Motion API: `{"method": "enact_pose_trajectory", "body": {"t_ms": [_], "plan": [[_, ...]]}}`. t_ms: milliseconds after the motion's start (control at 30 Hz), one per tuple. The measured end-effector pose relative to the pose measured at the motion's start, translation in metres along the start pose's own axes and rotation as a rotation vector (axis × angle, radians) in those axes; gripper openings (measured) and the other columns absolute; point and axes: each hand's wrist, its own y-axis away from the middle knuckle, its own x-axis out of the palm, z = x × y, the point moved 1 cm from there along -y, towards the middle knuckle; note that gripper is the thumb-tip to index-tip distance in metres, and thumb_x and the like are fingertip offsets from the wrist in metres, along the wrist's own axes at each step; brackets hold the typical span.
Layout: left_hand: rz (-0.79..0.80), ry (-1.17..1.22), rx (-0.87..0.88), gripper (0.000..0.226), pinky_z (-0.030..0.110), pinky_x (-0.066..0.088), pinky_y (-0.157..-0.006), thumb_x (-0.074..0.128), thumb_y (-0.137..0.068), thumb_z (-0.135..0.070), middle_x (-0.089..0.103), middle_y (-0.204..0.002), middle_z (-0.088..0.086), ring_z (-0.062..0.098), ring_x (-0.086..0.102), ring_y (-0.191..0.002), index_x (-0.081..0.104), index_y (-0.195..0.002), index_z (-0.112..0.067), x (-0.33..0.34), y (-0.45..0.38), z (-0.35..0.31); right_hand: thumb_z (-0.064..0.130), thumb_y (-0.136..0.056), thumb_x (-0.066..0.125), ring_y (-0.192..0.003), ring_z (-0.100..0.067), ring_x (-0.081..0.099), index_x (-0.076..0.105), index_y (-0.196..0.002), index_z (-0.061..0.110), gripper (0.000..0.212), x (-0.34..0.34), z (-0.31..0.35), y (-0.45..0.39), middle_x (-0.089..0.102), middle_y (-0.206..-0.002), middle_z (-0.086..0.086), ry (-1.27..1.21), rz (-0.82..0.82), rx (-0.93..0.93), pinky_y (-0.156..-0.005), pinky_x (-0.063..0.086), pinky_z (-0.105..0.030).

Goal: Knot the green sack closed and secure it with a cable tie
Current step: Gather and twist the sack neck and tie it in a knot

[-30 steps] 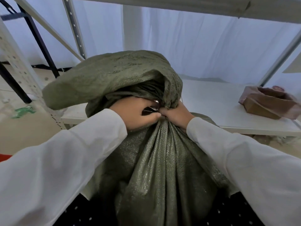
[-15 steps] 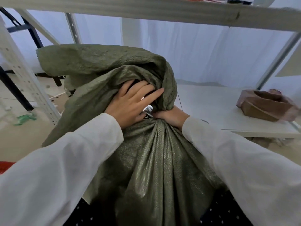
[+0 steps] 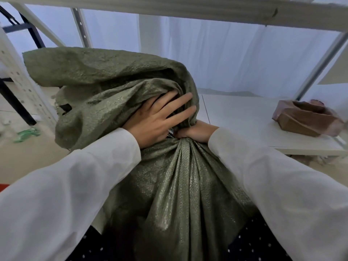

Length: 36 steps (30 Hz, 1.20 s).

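The olive-green woven plastic sack (image 3: 180,185) has a coarse, faintly shiny weave. At three o'clock, a crumpled brown paper bag (image 3: 305,119) looks matt on the smooth white shelf board (image 3: 244,117).

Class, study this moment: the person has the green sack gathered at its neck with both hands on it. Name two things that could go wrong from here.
1. Only the right hand grips the gathered neck of the green sack; the left hand lies with straight fingers on the loose top, so the gather may slip open.
2. The floppy top hangs over the neck and hides it, so a tie could catch stray fabric or sit badly.
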Motion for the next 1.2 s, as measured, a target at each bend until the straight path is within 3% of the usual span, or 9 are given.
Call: {"method": "enact_pose_trajectory", "body": {"t_ms": [100,267,333,467,567,700,833,1100,1200], "plan": [[0.065,-0.007,0.017,0.074,0.039,0.005,-0.11,0.043,-0.074,-0.021,0.018,-0.15,0.002,0.028,0.021,-0.134,0.015,-0.143,-0.023,0.001,0.003,-0.001,-0.008,-0.084,0.05,-0.091,0.0,0.05,0.053,-0.105,0.018,0.034,0.002,0.003,-0.001,0.055,-0.093,0.012,0.036,0.017,-0.007,-0.069,0.039,0.002],[0.127,0.18,-0.071,0.065,0.043,0.016,-0.106,0.026,-0.077,-0.009,0.037,-0.149,0.001,0.028,0.02,-0.134,0.03,-0.141,-0.023,0.002,-0.009,-0.012,0.006,-0.073,0.056,-0.112,-0.021,0.053,0.061,-0.113,0.01,0.04,0.008,0.002,-0.004,0.062,-0.115,-0.01,0.134,0.025,0.082,-0.096,0.045,-0.037],[0.124,0.23,-0.076,0.062,0.043,0.016,-0.104,0.025,-0.079,-0.011,0.041,-0.147,0.002,0.029,0.02,-0.133,0.037,-0.139,-0.022,0.005,-0.015,-0.015,0.014,-0.069,0.057,-0.108,-0.023,0.055,0.063,-0.105,0.013,0.036,0.008,0.002,-0.002,0.063,-0.11,-0.01,0.17,0.008,0.129,-0.095,0.046,-0.041],[0.143,0.261,-0.055,0.051,0.041,0.024,-0.09,0.031,-0.077,-0.014,0.065,-0.12,0.004,0.029,0.032,-0.119,0.06,-0.119,-0.018,0.013,-0.026,-0.014,0.017,-0.073,0.057,-0.092,-0.027,0.056,0.058,-0.076,0.016,0.003,0.008,0.006,0.0,0.06,-0.091,-0.013,0.254,0.004,0.15,-0.087,0.047,-0.044],[0.221,0.232,-0.031,0.046,0.039,0.025,-0.082,0.035,-0.07,-0.017,0.069,-0.095,0.0,0.027,0.046,-0.105,0.066,-0.104,-0.022,0.012,-0.031,-0.01,0.039,-0.057,0.057,-0.089,-0.029,0.059,0.057,-0.073,0.02,0.025,0.009,0.0,-0.007,0.063,-0.091,-0.014,0.295,0.003,0.173,-0.084,0.048,-0.048],[0.515,0.262,-0.107,0.033,0.04,0.024,-0.093,0.047,-0.084,-0.019,0.058,-0.113,0.0,0.029,0.041,-0.116,0.053,-0.116,-0.025,0.004,-0.032,-0.01,0.03,-0.066,0.059,-0.082,-0.022,0.054,0.055,-0.067,0.023,0.008,0.011,0.002,-0.01,0.059,-0.083,-0.006,0.295,0.053,0.191,-0.081,0.045,-0.041],[0.629,0.206,-0.15,0.028,0.04,0.029,-0.091,0.046,-0.084,-0.028,0.059,-0.115,0.001,0.027,0.039,-0.122,0.051,-0.112,-0.026,-0.003,-0.035,-0.013,0.017,-0.077,0.061,-0.08,-0.016,0.053,0.062,-0.079,0.015,0.003,0.009,0.007,-0.003,0.058,-0.084,-0.003,0.279,0.059,0.252,-0.078,0.042,-0.028],[1.034,0.216,-0.285,0.032,0.034,0.035,-0.093,0.045,-0.09,-0.024,0.05,-0.132,0.002,0.022,0.049,-0.121,0.052,-0.121,-0.019,-0.002,-0.037,-0.019,0.037,-0.064,0.075,-0.104,-0.025,0.06,0.055,-0.117,0.013,0.062,0.027,0.009,-0.008,0.062,-0.111,-0.008,0.437,-0.075,0.217,-0.084,0.044,-0.028],[1.058,0.188,-0.297,0.034,0.036,0.033,-0.1,0.044,-0.091,-0.024,0.05,-0.134,0.003,0.025,0.043,-0.127,0.051,-0.123,-0.017,-0.001,-0.036,-0.02,0.031,-0.075,0.07,-0.106,-0.028,0.06,0.057,-0.116,0.013,0.047,0.031,0.013,-0.004,0.063,-0.116,-0.01,0.462,-0.09,0.181,-0.08,0.04,-0.026]]}}
